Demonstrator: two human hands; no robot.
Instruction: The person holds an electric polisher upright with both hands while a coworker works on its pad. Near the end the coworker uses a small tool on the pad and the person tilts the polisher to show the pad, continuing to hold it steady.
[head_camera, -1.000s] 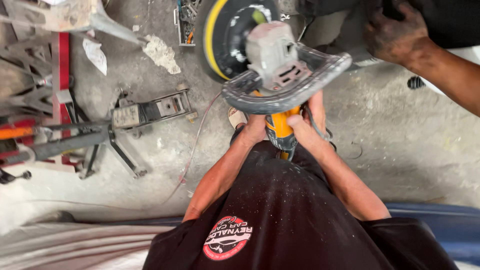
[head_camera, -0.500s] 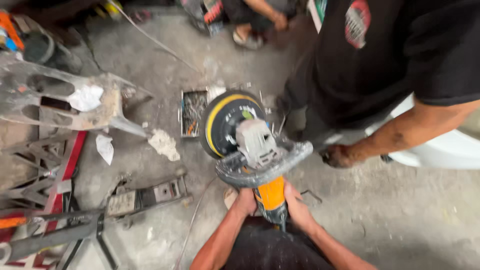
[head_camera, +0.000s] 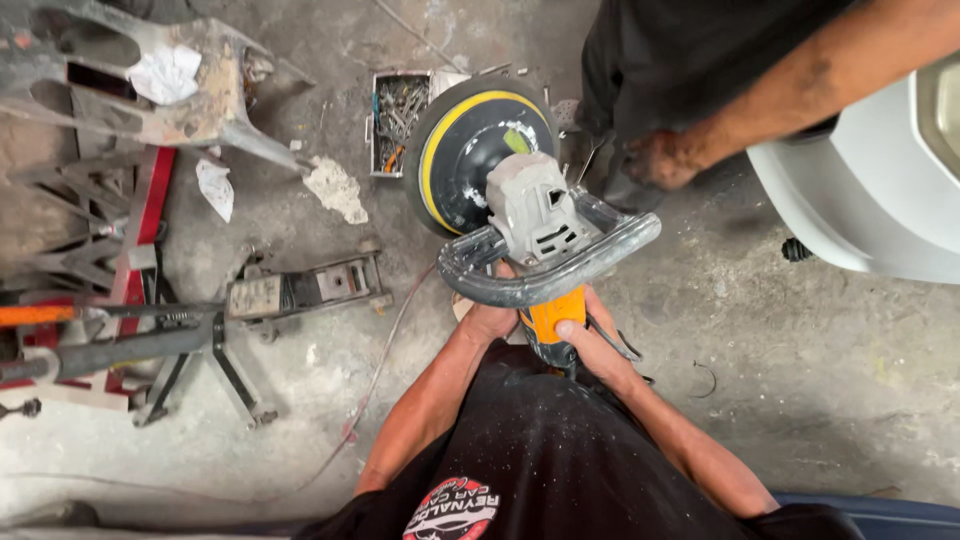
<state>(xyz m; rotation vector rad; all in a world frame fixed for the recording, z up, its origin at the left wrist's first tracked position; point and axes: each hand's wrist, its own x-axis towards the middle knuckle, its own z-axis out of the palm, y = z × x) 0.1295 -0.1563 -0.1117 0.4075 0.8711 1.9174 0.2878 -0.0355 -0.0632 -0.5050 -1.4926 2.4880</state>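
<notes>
Down at belly level, both hands are wrapped tight round the polisher (head_camera: 530, 225): left hand (head_camera: 488, 322) under the hoop handle, right hand (head_camera: 592, 345) on the yellow body. The pad tilts up and away from the grip. Just beyond it a co-worker's hand (head_camera: 660, 158) hangs close, so a bump looks risky. The cord trails by the jack (head_camera: 300, 290) and could snag.

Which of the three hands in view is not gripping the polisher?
The co-worker's grimy hand, hanging free at upper right. The left hand and right hand both clasp the polisher by its yellow body.
</notes>
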